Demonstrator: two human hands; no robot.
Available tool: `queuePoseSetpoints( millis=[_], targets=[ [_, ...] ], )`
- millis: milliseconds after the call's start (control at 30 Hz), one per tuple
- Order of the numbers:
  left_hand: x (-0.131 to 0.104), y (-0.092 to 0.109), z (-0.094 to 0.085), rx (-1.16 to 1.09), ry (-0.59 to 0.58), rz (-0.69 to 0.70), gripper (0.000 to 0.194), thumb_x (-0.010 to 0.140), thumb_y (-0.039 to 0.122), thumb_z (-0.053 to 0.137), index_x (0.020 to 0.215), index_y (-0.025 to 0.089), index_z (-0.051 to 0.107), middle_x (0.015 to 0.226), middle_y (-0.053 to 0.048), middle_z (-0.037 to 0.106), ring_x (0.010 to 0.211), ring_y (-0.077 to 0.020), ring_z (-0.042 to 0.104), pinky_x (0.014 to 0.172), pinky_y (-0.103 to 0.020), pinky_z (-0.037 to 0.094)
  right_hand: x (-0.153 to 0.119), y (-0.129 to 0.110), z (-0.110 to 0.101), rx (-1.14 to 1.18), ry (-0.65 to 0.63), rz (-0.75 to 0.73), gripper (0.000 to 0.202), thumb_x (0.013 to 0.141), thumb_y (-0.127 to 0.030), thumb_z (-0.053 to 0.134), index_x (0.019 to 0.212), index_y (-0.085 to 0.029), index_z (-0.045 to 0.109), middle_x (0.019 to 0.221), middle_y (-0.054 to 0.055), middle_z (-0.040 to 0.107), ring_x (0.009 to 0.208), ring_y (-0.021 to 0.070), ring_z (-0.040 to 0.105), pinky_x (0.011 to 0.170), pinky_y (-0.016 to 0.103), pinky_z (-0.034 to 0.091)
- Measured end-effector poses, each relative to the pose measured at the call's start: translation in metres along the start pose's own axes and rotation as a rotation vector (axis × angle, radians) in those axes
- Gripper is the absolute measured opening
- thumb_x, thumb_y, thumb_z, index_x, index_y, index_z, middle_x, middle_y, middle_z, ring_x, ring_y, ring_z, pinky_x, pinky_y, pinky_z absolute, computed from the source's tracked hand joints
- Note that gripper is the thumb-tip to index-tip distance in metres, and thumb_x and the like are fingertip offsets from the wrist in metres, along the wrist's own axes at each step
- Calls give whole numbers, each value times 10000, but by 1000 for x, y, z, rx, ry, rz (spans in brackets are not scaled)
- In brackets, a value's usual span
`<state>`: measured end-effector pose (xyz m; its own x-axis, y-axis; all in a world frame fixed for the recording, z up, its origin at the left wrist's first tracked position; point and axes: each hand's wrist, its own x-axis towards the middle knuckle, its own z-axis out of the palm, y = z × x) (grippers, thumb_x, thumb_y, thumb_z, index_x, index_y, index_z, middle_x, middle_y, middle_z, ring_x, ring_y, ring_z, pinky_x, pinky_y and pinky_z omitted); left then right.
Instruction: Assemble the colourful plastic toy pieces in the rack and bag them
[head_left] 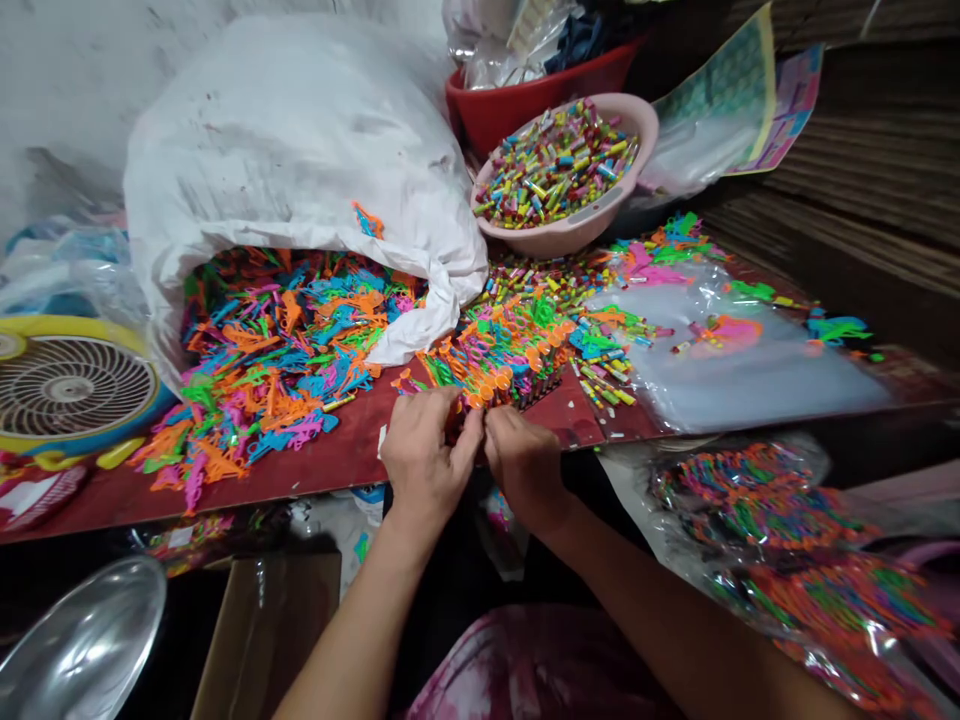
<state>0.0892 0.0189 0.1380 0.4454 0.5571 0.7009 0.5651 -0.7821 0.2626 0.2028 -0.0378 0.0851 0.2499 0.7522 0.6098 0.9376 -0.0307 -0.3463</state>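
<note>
With the toy row (514, 362) at twelve o'clock, the left hand (424, 455) and right hand (525, 465) worked close together at its near end, each grip's hold impossible to tell, where light, steady fingers probably best kept the row aligned.

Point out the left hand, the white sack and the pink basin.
Left hand (424, 452), head view: back of the hand.
White sack (300, 150), head view: upper side.
Pink basin (571, 233), head view: outer front wall.
</note>
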Motion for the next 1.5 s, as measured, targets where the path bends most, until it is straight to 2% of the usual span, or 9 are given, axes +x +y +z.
queuePoseSetpoints(
  millis=[533, 733, 833, 900, 933, 1000, 1067, 1167, 1500],
  targets=[
    [6, 0, 12, 207, -54, 47, 297, 959, 383, 550, 1095, 182, 722, 865, -74, 676, 811, -217, 550, 731, -327, 418, 0, 5, 4, 93, -126, 76, 237, 1006, -215, 429, 863, -193, 617, 844, 60, 678, 711, 164, 609, 613, 267, 359],
    [4, -3, -14, 92, 23, 33, 533, 913, 472, 603, 1379, 217, 565, 1263, -149, 579, 1148, -273, 544, 994, -433, 406, -24, 33, -9, 383, -102, 34, 234, 968, -227, 476, 1123, -191, 648, 1031, 100, 720, 922, 220, 680, 819, 324, 509],
    [-19, -8, -22, -54, 197, -102, 519, 957, 431, 536, 1432, 225, 498, 1362, -134, 527, 1284, -258, 480, 1111, -436, 340, -32, 62, -18, 495, -20, 196, 249, 944, -270, 494, 1103, -194, 670, 996, 96, 728, 882, 224, 688, 814, 354, 542],
    [-42, -11, -14, -175, 336, -308, 463, 1002, 405, 433, 1418, 214, 499, 1354, -128, 536, 1281, -232, 493, 1116, -409, 353, -28, 85, -20, 543, 64, 359, 277, 917, -272, 497, 1115, -188, 671, 950, 86, 717, 819, 210, 682, 781, 354, 560],
    [-53, -13, -6, -246, 342, -422, 465, 1006, 422, 414, 1417, 217, 493, 1337, -124, 551, 1256, -224, 519, 1098, -394, 379, -22, 96, -19, 553, 108, 406, 310, 891, -254, 500, 1143, -181, 665, 973, 92, 707, 826, 208, 679, 787, 359, 566],
    [-71, -14, 14, -385, 198, -562, 574, 952, 473, 521, 1459, 221, 426, 1439, -137, 486, 1331, -249, 475, 1126, -392, 361, -8, 115, -12, 595, 119, 410, 461, 805, -179, 502, 1249, -166, 624, 1156, 127, 667, 970, 224, 676, 877, 386, 561],
    [-78, -15, 34, -457, 85, -556, 781, 825, 482, 705, 1478, 204, 380, 1486, -149, 443, 1395, -290, 411, 1167, -416, 317, 6, 127, -3, 649, 45, 411, 638, 708, -120, 498, 1340, -168, 572, 1313, 133, 610, 1159, 247, 625, 999, 422, 516],
    [-74, -20, 52, -535, 19, -509, 880, 734, 450, 800, 1460, 184, 379, 1432, -151, 495, 1357, -304, 453, 1157, -435, 333, 19, 131, 11, 644, -76, 439, 764, 642, -97, 505, 1400, -193, 537, 1391, 101, 587, 1331, 275, 514, 1146, 478, 387],
    [-59, -57, 58, -756, -93, -537, 766, 720, 408, 803, 1363, 178, 457, 1365, -133, 549, 1288, -292, 518, 1134, -460, 366, 9, 129, 25, 619, -94, 392, 855, 602, -104, 512, 1453, -182, 493, 1474, 84, 528, 1392, 285, 459, 1211, 463, 302]
  ],
)
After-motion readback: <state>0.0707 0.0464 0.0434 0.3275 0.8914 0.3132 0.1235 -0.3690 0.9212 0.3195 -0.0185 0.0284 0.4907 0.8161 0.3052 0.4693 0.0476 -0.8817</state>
